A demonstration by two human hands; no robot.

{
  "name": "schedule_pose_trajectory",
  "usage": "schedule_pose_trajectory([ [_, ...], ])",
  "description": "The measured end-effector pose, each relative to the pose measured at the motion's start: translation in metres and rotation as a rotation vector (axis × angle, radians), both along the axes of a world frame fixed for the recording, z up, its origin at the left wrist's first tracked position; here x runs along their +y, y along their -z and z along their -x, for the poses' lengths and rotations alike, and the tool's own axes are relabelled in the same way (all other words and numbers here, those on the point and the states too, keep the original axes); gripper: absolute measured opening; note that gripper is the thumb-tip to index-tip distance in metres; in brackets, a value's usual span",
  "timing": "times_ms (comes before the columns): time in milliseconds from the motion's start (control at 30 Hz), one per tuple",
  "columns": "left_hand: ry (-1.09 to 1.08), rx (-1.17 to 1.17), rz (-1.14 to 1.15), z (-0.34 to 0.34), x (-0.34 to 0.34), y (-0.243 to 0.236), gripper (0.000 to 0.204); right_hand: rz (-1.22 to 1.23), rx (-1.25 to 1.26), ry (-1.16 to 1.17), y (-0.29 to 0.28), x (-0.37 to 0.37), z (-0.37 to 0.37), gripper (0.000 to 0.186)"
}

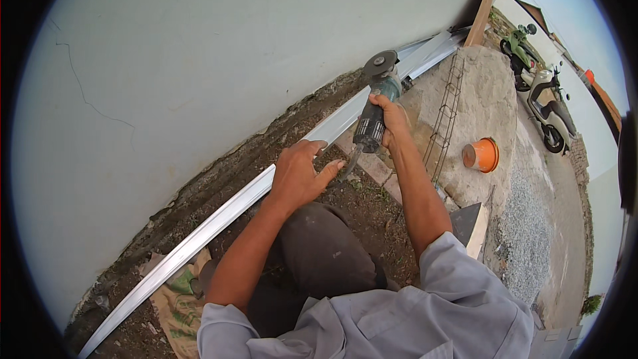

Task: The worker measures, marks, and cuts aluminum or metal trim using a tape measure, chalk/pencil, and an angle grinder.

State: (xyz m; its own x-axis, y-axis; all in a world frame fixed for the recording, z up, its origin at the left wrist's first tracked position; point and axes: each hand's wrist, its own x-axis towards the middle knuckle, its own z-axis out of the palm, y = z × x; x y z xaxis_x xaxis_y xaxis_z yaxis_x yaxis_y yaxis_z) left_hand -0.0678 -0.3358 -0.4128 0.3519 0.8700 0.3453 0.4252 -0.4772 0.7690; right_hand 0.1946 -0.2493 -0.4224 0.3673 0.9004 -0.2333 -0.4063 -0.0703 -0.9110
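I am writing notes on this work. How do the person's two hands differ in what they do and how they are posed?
The right hand is closed around the angle grinder, while the left hand holds no tool. The left hand lies open, palm down, on the long metal strip; the right hand is raised above it. The right hand reaches farther from the body than the left. Both are bare.

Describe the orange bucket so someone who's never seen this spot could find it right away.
Start at the big pale wall and follow the long metal strip at its foot toward the far end, where a rough concrete slab lies. The orange bucket lies on its side at the slab's near edge, right of the rebar cage. It is the only bright orange, round thing among grey rubble and gravel.
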Motion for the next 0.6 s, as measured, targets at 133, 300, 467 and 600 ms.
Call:
schedule_pose_trajectory([
  [133, -0.004, 0.133, -0.282, -0.046, 0.002, 0.0, 0.049, 0.003, 0.066, -0.03, 0.002, -0.002, 0.017, 0.026],
  [300, -0.039, 0.196, -0.444, -0.045, 0.013, 0.015, 0.042, 0.002, 0.081, -0.055, 0.007, -0.009, 0.029, 0.029],
  [467, -0.02, 0.207, -0.56, -0.046, 0.013, 0.024, 0.039, -0.032, 0.07, -0.054, 0.012, -0.014, 0.032, 0.031],
  [600, 0.012, 0.259, -0.479, -0.043, 0.015, 0.02, 0.046, -0.033, 0.125, -0.037, 0.014, -0.017, 0.031, 0.03],
])
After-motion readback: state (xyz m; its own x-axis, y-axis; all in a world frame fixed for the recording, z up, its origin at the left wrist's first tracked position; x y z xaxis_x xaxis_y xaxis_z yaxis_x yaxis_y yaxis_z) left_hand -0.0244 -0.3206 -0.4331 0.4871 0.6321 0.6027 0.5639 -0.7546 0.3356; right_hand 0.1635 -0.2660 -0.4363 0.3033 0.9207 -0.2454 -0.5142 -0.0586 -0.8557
